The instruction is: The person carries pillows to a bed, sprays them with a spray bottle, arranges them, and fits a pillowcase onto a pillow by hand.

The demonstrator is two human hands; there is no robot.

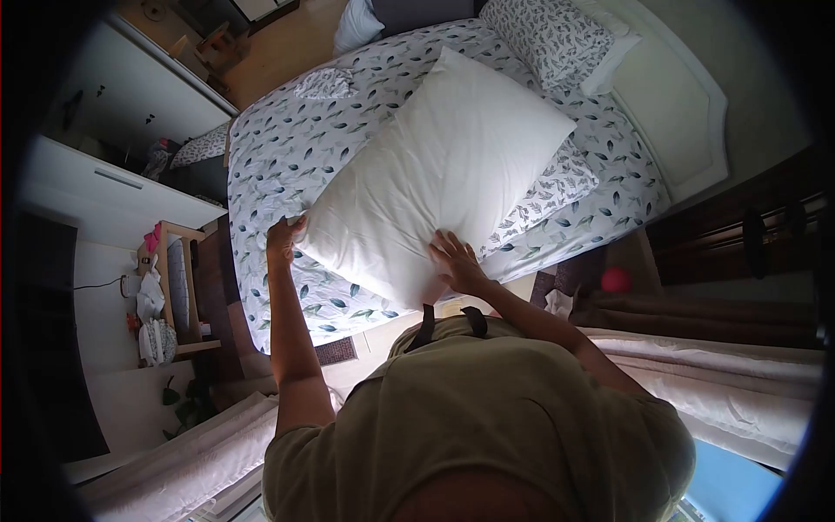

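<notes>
A large plain white pillow (439,165) lies at a slant across the bed in front of me. At its near left corner, my left hand (285,240) is closed, with the fingers gripping the fabric. My right hand (458,264) rests on the pillow's near side, its fingers spread over the cloth. Partly beneath the white pillow is a pillow in a leaf-patterned case (557,187), mostly covered. The leaf-print sheet (278,157) spreads under both.
Another patterned pillow (548,39) leans by the white headboard (678,96). A small folded patterned cloth (326,83) lies on the far left of the bed. A wooden stand (193,348) is at the left, and a pink ball (616,279) sits at the right.
</notes>
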